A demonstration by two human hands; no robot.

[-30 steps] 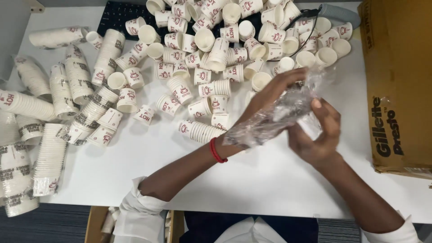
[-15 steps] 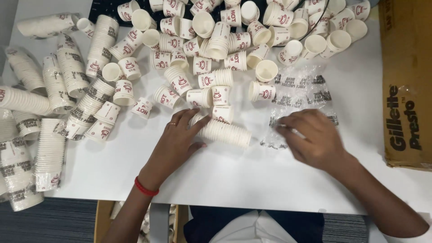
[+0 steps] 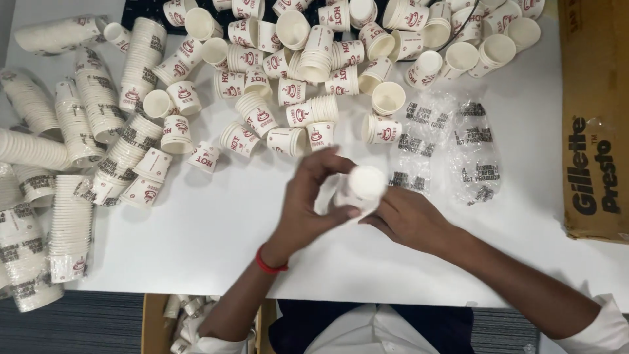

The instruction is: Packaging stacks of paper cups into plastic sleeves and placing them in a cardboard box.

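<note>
We hold a short stack of paper cups between both hands, its white bottom turned up toward us, just above the white table. Our left hand curls around the stack's left side, fingers closed against it, a red band at that wrist. Our right hand lies flat on the table just right of the stack, fingers touching its lower edge; whether it truly grips we cannot tell. Just beyond our right hand, crumpled clear plastic wrappers lie flat. Beyond both hands, loose printed cups lie scattered, some upright, some tipped. Well to the left of our left hand, long wrapped sleeves of cups are piled. Far right of our right hand stands a brown cardboard box.
</note>
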